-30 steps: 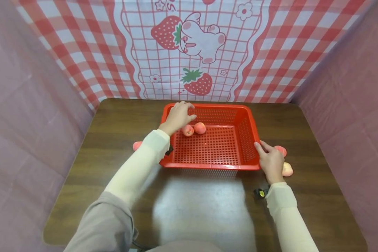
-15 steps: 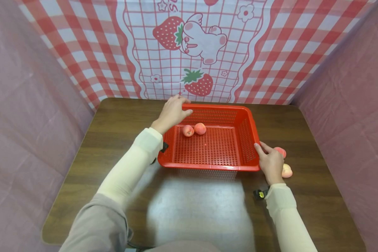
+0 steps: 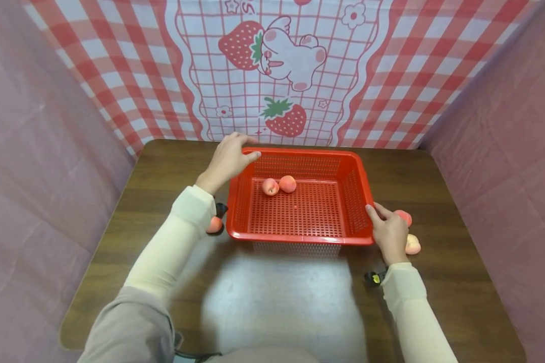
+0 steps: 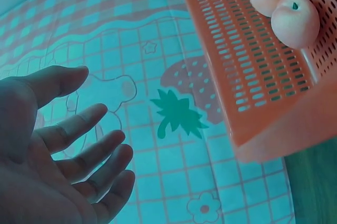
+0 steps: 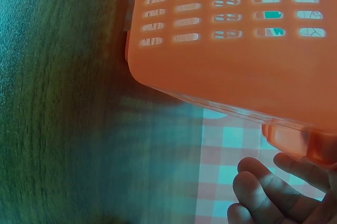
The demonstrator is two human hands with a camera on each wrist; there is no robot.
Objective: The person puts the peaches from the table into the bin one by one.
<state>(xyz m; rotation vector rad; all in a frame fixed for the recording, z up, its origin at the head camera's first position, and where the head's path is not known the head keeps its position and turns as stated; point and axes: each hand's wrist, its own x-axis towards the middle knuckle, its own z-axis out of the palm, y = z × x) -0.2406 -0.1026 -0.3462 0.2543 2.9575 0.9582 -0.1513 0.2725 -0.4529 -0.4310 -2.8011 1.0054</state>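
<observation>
A red plastic basket [image 3: 295, 238] with perforated walls and floor stands on the table. Two peaches [image 3: 288, 184] lie side by side in its left part; the left wrist view catches both peaches [image 4: 296, 22] too. My left hand [image 3: 230, 157] hovers by the basket's back left corner, fingers spread and loosely bent, nothing in them. In the left wrist view, that hand [image 4: 79, 166] is apart from the basket wall. My right hand [image 3: 389, 234] holds the basket's right rim, thumb on the inner side. Seen from the right wrist, its fingers [image 5: 253, 190] are below the rim's lip.
Right of my right hand lie a pink peach [image 3: 403, 218] and a pale yellowish one [image 3: 413, 245]. Another peach [image 3: 214, 225] sits left of the basket, partly behind my left sleeve. A checked strawberry cloth [image 3: 281, 75] hangs behind the wooden table [image 3: 154, 201].
My left hand has moved left, from above the peaches in the basket out to its back left corner. The peach left of the basket has come into view again. My right hand stays on the rim.
</observation>
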